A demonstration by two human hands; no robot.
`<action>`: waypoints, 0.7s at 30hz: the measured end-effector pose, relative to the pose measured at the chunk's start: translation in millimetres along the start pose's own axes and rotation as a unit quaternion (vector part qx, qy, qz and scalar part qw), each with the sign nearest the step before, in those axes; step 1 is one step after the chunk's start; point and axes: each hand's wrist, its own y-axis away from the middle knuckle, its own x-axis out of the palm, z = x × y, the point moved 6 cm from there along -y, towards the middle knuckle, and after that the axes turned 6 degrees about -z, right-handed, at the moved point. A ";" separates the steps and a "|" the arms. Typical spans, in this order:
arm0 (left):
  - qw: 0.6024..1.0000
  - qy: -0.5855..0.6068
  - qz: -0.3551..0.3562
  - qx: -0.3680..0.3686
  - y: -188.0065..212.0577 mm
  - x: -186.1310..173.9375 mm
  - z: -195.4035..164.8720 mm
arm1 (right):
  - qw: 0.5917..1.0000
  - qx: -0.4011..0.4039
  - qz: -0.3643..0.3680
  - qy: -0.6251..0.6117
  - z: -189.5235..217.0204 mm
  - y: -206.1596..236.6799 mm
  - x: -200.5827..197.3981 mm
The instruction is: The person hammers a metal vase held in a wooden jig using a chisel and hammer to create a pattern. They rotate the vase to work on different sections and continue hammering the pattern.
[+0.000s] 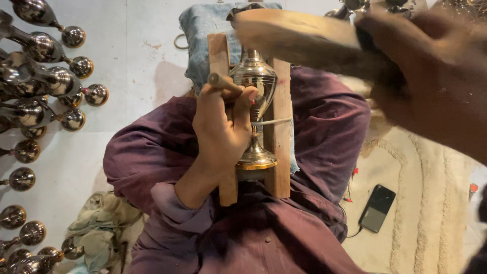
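Observation:
A shiny brass vase (255, 76) with a gold-rimmed foot lies between two wooden slats (279, 152) on my lap, tied on with a white cord (276, 121). My left hand (220, 129) grips a thin wooden-handled punch (219, 80), its tip against the body of the vase. My right hand (431, 76), blurred and close to the camera at the upper right, holds a wooden mallet (294, 35) raised above the top of the vase. A blue cloth (203, 30) pads the far end of the slats.
Several polished metal vases (45, 76) lie in rows on the pale floor at the left. A crumpled rag (101, 228) sits at the lower left. A dark phone (377, 208) with a cable rests on a cream rug (421, 203) at the right.

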 end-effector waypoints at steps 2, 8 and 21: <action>1.000 -0.022 -0.012 0.019 2.0 -1.3 -1.3 | 0.999 -0.032 -0.008 0.038 9.6 -13.4 -11.2; 0.999 -0.045 -0.010 0.006 -0.2 -2.0 -3.6 | 0.994 -0.087 -0.022 0.067 40.4 -40.7 -16.1; 0.910 -0.038 0.314 0.268 -62.0 33.0 -25.1 | 0.995 0.024 -0.093 -0.026 -7.9 49.3 -3.0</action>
